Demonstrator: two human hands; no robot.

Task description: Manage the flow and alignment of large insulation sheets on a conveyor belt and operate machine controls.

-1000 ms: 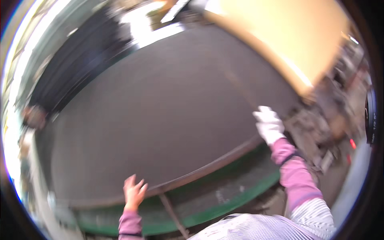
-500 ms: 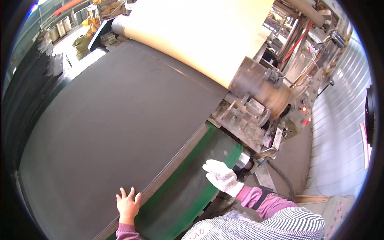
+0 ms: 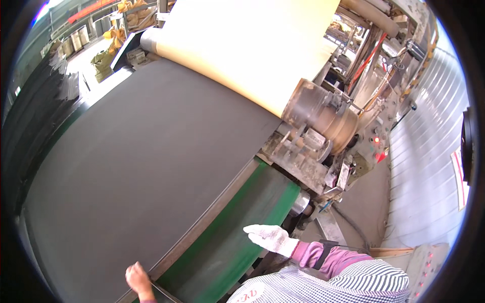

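A wide dark grey sheet stretches out in front of me, its near edge running along a strip beside a green belt. My left hand, bare, is at this edge near the bottom of the view. Its fingers are curled in, and whatever they may hold is hidden. A thin dark line runs across the belt just right of that hand; I cannot tell what it is. My right hand, in a white knit glove, hovers over the green belt. Its fingers are stretched out and held together, with nothing in them.
Beyond the grey sheet, a pale yellow sheet comes round a roller. A worn metal drum and brackets stand at the right, near a panel with red lights. Dark hanging strips line the left.
My left hand has moved down and left, its spread fingers now curled. My right hand has drawn nearer to me and left. The line across the grey sheet near the roller no longer shows.
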